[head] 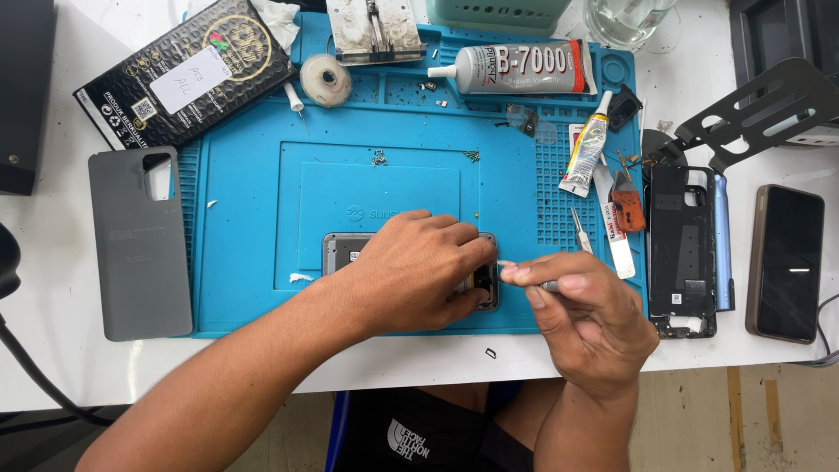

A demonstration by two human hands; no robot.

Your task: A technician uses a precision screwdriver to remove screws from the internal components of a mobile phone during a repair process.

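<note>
An opened grey phone (pixel 343 250) lies face down on the blue work mat (pixel 253 218) near its front edge. My left hand (pixel 419 271) rests flat over the phone and covers most of it, pinning it to the mat. My right hand (pixel 581 315) pinches a thin metal tool (pixel 546 285) between thumb and fingers, its tip at the phone's exposed right end (pixel 486 284). The tool's tip is hidden between my fingers.
A grey back cover (pixel 140 245) lies left of the mat. A dark box (pixel 183 70), tape roll (pixel 326 80) and large glue tube (pixel 524 68) sit at the back. A small glue tube (pixel 587 149), tweezers (pixel 579 231), a phone frame (pixel 682 249) and another phone (pixel 785 262) lie right.
</note>
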